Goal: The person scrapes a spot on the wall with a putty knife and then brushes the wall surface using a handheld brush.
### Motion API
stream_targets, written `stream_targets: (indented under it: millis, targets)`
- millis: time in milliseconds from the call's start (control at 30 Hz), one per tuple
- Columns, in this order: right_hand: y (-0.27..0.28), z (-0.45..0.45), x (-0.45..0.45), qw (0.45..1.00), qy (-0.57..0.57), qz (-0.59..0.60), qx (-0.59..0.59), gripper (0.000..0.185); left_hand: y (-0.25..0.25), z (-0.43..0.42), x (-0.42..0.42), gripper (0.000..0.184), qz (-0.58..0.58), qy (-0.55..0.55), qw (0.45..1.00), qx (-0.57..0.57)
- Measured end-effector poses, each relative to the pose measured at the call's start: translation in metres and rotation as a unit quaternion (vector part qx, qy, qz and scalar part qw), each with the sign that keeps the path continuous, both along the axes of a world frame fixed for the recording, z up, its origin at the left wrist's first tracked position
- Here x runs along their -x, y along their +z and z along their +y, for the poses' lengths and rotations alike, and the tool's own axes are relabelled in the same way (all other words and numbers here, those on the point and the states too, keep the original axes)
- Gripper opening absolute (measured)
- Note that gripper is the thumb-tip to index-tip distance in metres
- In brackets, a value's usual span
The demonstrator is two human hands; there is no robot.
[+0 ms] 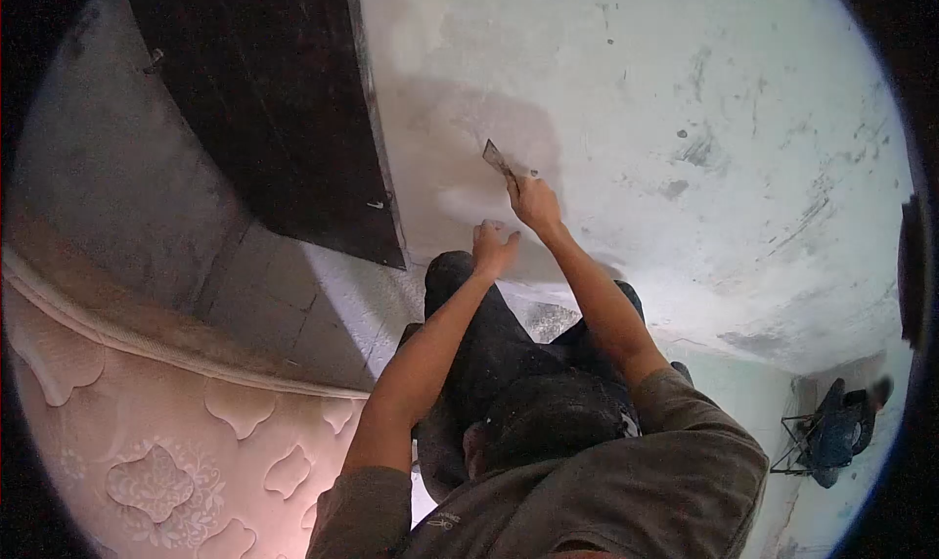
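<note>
My right hand (536,205) is wrapped round the handle of a putty knife (497,158). The blade points up and to the left, close to the pale wall (626,99); whether it touches the surface I cannot tell. Lower and a little to the left, my left hand (496,250) is raised in front of my knee, thumb and fingers apart and loosely bent. Nothing shows in it. Around both hands the wall is smeared with patches, and a shadow falls across it.
A dark door (264,99) stands at the left, its edge near my left hand. A pink patterned mattress (176,442) fills the lower left. Grey floor tiles (264,305) lie between them. At the far right is a folding chair (797,442) with dark clothing or a person on it.
</note>
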State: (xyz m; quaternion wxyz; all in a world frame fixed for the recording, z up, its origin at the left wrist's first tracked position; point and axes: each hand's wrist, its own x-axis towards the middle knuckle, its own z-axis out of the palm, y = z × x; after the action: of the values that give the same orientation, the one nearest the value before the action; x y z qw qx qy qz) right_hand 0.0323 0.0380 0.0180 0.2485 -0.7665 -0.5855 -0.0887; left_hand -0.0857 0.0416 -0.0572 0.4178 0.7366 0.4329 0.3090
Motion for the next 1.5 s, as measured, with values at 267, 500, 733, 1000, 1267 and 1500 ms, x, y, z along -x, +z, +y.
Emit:
stream_targets:
  millis: [267, 500, 733, 1000, 1267, 1500]
  targets:
    - [-0.020, 0.010, -0.004, 0.998, -0.019, 0.051, -0.027, 0.033, -0.009, -0.002, -0.002, 0.045, -0.016, -0.002, 1.000, -0.017]
    - [-0.018, 0.013, -0.006, 0.990, 0.058, 0.108, -0.064, 0.037, -0.008, -0.002, -0.003, 0.044, -0.003, 0.001, 1.000, -0.009]
    - [-0.009, 0.000, -0.001, 0.999, -0.028, 0.020, 0.022, 0.032, -0.010, 0.000, -0.003, 0.043, 0.006, 0.015, 1.000, -0.003]
    - [-0.016, 0.008, 0.001, 0.999, -0.019, 0.050, -0.010, 0.035, -0.009, -0.003, -0.002, 0.044, -0.021, 0.006, 0.999, -0.025]
    - [0.000, 0.003, -0.010, 0.993, 0.036, 0.103, -0.037, 0.035, -0.020, 0.002, -0.006, 0.046, -0.012, 0.001, 0.997, -0.081]
    - [-0.004, 0.003, -0.010, 1.000, -0.016, 0.013, 0.010, 0.030, -0.008, -0.001, -0.007, 0.046, 0.023, 0.018, 1.000, -0.010]
